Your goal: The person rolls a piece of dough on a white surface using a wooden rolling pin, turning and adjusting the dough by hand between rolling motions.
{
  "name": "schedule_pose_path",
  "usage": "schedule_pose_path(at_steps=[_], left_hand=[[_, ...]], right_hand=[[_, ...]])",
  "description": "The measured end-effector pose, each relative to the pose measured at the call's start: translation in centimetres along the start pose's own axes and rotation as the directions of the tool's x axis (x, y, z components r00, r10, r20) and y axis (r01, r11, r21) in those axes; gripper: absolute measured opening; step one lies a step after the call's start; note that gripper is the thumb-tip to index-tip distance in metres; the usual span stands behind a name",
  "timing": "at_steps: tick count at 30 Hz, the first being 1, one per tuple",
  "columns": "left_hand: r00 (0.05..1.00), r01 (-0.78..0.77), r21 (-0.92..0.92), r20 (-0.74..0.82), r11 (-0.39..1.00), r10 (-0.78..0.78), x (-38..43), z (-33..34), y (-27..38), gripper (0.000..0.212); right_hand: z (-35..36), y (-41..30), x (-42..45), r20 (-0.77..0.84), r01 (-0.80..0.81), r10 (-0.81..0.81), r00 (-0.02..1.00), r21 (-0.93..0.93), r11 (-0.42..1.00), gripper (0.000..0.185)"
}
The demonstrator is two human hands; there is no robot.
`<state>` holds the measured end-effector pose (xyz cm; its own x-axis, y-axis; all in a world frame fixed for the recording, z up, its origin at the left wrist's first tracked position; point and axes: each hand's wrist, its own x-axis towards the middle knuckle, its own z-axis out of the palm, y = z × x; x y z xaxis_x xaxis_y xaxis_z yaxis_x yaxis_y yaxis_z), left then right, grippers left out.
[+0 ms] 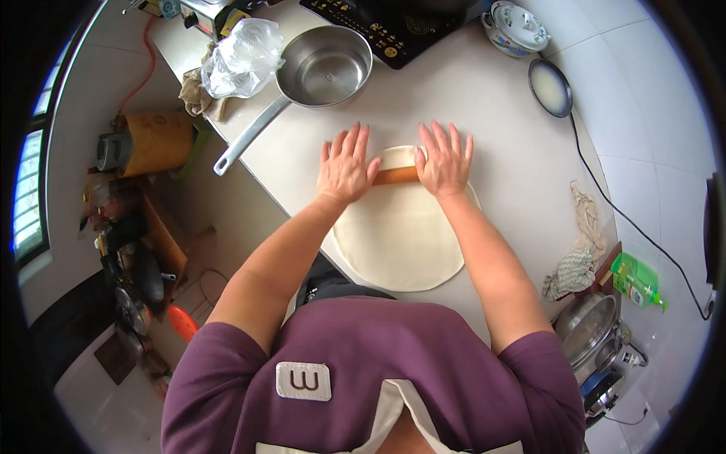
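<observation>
A large, thin round sheet of pale dough (404,238) lies on the white countertop in front of me. Across its far part rests a wooden rolling pin (397,176), with only its middle showing between my hands. My left hand (345,167) lies flat over the pin's left end, its fingers stretched forward past it. Over the right end lies my right hand (446,162), palm down with the fingers spread. Neither hand's fingers wrap around the pin. Both pin ends are hidden under the hands.
Beyond my left hand stand a steel saucepan (326,68), its handle jutting past the counter edge, and a clear plastic bag (244,59). An induction cooktop (391,34) is at the back. At right are a small dark bowl (550,88), cloths (573,267) and a green soap bottle (634,278).
</observation>
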<state>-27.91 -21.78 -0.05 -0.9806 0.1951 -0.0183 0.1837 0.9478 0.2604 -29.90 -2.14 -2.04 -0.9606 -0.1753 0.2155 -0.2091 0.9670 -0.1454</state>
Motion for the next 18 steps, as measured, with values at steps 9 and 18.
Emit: schedule_pose_path(at_steps=[9,18], left_hand=[[0.996,-0.086,0.024,-0.026,0.996,0.087,-2.3,0.4,-0.2,0.059],[0.996,0.029,-0.047,-0.079,0.998,-0.033,5.5,0.8,-2.1,0.035]], right_hand=[[0.3,-0.7,-1.8,-0.039,0.057,-0.056,0.998,0.005,0.998,0.038],[2.4,-0.1,7.0,0.094,-0.084,0.080,0.992,0.037,0.996,0.034]])
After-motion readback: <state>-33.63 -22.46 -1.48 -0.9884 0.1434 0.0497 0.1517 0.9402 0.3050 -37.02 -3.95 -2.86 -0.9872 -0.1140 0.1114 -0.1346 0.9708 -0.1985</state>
